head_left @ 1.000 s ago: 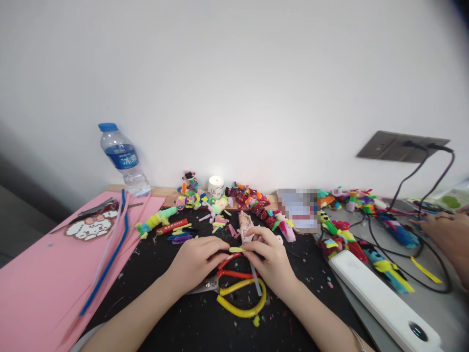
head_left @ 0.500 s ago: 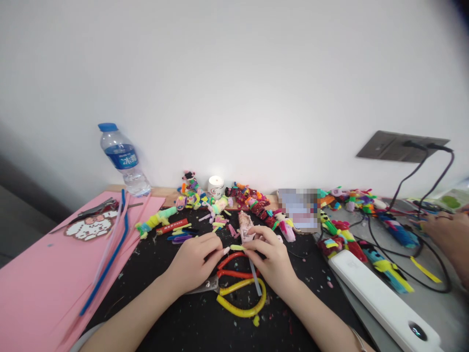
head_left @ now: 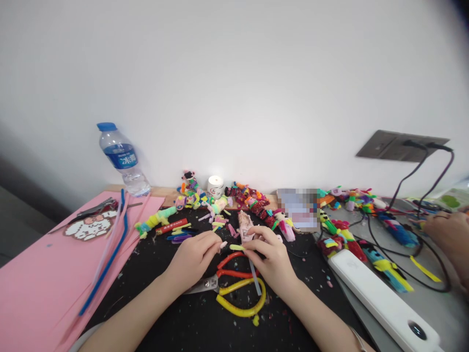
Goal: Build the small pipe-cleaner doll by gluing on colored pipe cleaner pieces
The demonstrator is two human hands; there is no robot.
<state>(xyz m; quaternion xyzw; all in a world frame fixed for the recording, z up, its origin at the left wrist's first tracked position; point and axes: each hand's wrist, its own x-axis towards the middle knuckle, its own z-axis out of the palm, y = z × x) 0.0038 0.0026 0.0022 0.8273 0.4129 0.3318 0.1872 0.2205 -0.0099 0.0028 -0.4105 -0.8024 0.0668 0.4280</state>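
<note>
Right hand pinches a short yellow-green stem piece above the worktop, left of the hand; left hand fingers curl loosely, just apart. It looks light and bendy, best held at 1 end.

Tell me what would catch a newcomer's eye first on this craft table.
Probably the two hands at the centre: the right hand pinches a short yellow-green stick, with the left hand close beside it. Behind them a bright jumble of little figures runs along the wall. A water bottle stands at the back left, above a pink sheet.
</note>
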